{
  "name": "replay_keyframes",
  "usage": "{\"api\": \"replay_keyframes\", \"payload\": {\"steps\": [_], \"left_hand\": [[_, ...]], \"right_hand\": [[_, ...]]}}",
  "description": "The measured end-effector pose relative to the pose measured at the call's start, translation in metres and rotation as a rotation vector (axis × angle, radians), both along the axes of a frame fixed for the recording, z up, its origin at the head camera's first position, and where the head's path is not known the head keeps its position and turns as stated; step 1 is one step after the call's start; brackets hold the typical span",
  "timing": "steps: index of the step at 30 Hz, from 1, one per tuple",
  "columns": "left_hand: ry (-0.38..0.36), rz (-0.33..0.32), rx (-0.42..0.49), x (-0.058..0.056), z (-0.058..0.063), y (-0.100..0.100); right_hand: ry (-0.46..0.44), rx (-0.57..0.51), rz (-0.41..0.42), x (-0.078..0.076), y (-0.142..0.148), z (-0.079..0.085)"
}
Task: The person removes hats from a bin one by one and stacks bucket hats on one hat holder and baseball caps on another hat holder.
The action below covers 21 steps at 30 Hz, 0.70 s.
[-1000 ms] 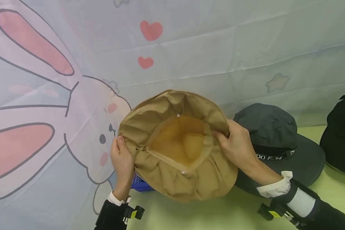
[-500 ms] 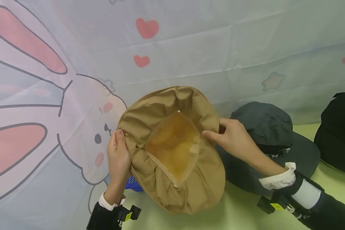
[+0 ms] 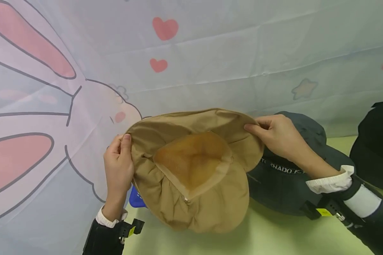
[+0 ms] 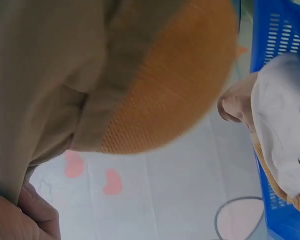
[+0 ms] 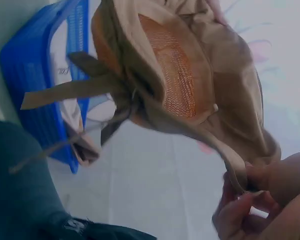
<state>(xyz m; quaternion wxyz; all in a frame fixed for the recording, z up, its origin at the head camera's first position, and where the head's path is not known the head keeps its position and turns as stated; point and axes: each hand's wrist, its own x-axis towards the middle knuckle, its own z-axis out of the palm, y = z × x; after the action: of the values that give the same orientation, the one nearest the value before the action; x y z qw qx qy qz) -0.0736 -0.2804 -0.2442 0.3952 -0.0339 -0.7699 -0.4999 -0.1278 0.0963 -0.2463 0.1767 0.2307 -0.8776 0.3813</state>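
Observation:
A tan cloth sun hat (image 3: 194, 163) is held up with its inside facing me, the brim wavy and the crown lining a mesh. At its left edge my left hand (image 3: 118, 164) pinches the brim, thumb on the near side. My right hand (image 3: 279, 136) pinches the brim's upper right edge between thumb and fingers. In the right wrist view, fabric straps or ties (image 5: 75, 90) dangle from the hat. Behind my right hand sits a dark grey brimmed hat (image 3: 300, 191) with white lettering on its band, partly covered by the hand and the tan hat.
A black hat (image 3: 376, 148) stands at the far right of the light green table (image 3: 274, 233). Behind the tan hat, a blue basket (image 4: 270, 35) holds a white lettered cap (image 4: 282, 115) and other tan cloth items. A printed rabbit curtain (image 3: 210, 63) hangs at the back.
My right hand has moved right and a little up with the brim edge, and my left hand has shifted left. The hat's upper brim is stretched wider and its opening has tilted.

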Motion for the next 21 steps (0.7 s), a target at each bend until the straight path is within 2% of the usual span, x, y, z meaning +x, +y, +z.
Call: {"api": "replay_keyframes", "payload": {"steps": [3, 5, 7, 9, 12, 14, 17, 19, 21], "left_hand": [[0.018, -0.019, 0.022, 0.003, 0.003, 0.001], [0.032, -0.017, 0.025, 0.007, 0.005, 0.005], [0.034, -0.029, 0.033, 0.013, 0.008, 0.009], [0.021, -0.040, 0.043, 0.019, 0.009, 0.013], [0.009, -0.059, 0.076, 0.028, 0.009, 0.017], [0.007, -0.072, 0.100, 0.034, 0.007, 0.019], [0.009, -0.094, 0.102, 0.043, 0.001, 0.021], [0.010, -0.130, 0.095, 0.049, -0.006, 0.023], [0.037, -0.194, 0.088, 0.051, -0.014, 0.025]], "right_hand": [[0.001, 0.116, -0.045, 0.004, -0.004, 0.003], [-0.083, 0.112, -0.015, 0.005, -0.008, 0.007], [-0.241, -0.002, 0.066, 0.004, -0.013, 0.011], [-0.400, -0.174, 0.168, 0.000, -0.018, 0.015], [-0.541, -0.450, 0.323, -0.006, -0.025, 0.020], [-0.577, -0.591, 0.436, -0.012, -0.029, 0.025], [-0.617, -0.735, 0.575, -0.021, -0.032, 0.032], [-0.636, -0.792, 0.627, -0.027, -0.034, 0.036], [-0.633, -0.831, 0.655, -0.032, -0.035, 0.038]]}}
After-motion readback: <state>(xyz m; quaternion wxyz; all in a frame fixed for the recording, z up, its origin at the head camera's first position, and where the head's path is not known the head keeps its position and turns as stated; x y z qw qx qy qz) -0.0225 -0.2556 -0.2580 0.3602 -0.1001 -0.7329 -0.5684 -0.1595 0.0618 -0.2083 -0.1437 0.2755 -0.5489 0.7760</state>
